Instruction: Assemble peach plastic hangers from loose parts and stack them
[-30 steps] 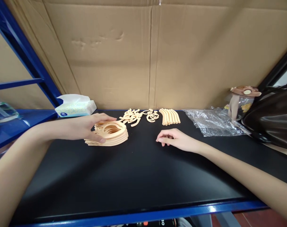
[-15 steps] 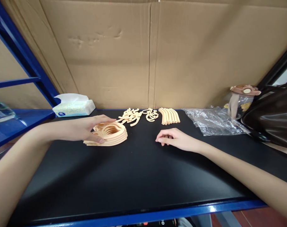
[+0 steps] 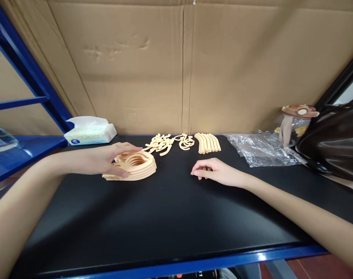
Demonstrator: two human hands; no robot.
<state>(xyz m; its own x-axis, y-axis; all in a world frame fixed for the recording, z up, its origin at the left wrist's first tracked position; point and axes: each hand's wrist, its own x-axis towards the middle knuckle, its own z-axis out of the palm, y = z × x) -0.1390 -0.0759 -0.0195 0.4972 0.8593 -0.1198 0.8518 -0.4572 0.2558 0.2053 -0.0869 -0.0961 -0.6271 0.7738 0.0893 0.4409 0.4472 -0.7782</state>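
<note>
My left hand (image 3: 102,159) wraps around a stack of beige curved plastic pieces (image 3: 141,167), its thumb against the near side and its fingers over the far side. The pieces are nested in layers and form a ring with a hollow middle. To the right, my right hand (image 3: 209,170) hovers over or rests on the black tabletop, loosely curled, and no object shows in it. Behind it lies a row of short curved beige tubes (image 3: 207,143), side by side. Small beige C-shaped pieces (image 3: 186,142) and a loose pile of beige curved pieces (image 3: 160,143) lie beyond the stack.
A tissue pack (image 3: 90,131) stands at the back left by a blue metal frame (image 3: 52,104). Clear plastic wrap (image 3: 263,149) lies at the back right, near a bottle with a brown lid (image 3: 300,112) and a dark brown bag (image 3: 333,143). Cardboard (image 3: 130,69) closes off the back.
</note>
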